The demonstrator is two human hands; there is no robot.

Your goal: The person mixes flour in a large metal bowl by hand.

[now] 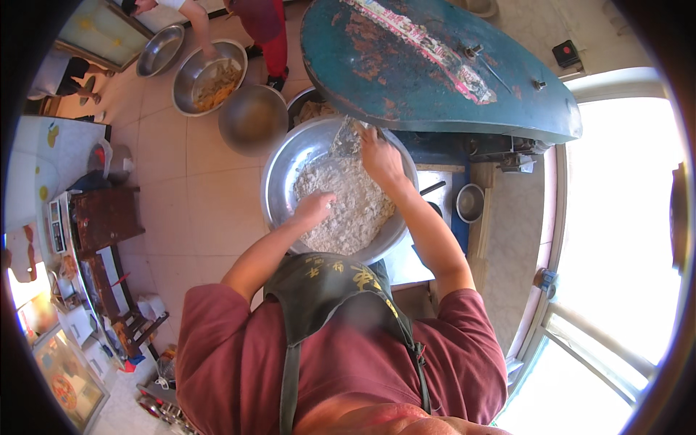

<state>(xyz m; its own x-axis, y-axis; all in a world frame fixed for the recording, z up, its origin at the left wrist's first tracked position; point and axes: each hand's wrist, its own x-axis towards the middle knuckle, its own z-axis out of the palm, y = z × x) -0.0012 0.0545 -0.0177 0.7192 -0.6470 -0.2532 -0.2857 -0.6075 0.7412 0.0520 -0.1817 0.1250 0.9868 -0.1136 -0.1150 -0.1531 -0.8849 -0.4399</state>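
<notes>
A large stainless steel bowl [277,179] sits right in front of my apron, holding a crumbly mass of floury dough [353,201]. My right hand [381,157] is at the bowl's far side, gripping what looks like a flat scraper [346,140] coated with flour. The scraper's blade tilts down along the inner wall. Over the left part of the dough is my left hand [317,206], its fingers curled and dusted with flour. Whether it holds any dough is hidden from above.
A rusty green metal machine cover [413,60] overhangs the bowl's far right rim. Beyond are a round metal bowl [253,119] and a basin [179,89] of shredded food, with another person's hand [210,51] in it. A small steel bowl [470,203] lies right.
</notes>
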